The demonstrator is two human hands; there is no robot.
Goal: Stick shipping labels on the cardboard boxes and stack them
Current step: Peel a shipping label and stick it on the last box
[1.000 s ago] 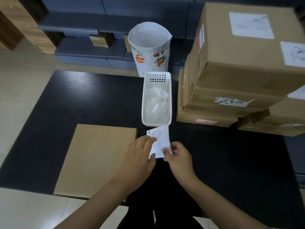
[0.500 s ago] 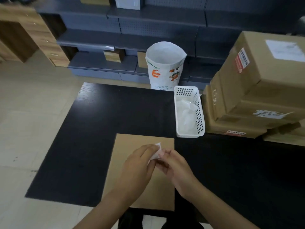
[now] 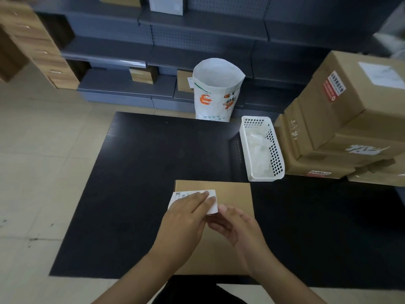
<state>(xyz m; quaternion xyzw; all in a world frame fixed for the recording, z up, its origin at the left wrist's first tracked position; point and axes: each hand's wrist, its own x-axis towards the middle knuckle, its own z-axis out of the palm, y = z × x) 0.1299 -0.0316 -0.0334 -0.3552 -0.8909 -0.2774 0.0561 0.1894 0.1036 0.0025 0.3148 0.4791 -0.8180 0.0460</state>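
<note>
Pinching shipping label [image 3: 192, 199] at its near-right corner: right hand [image 3: 237, 224], fingers curled | left hand [image 3: 186, 218] lies flat-fingered on top of label, pressing | label over far-left corner of flat cardboard box [image 3: 232, 194] on black table [image 3: 142, 172] | both forearms reach in from below

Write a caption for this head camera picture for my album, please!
Two hands, left hand and right hand, hold a white shipping label over a flat cardboard box.

The left hand [image 3: 186, 218] hides most of the label [image 3: 192, 194].
</note>
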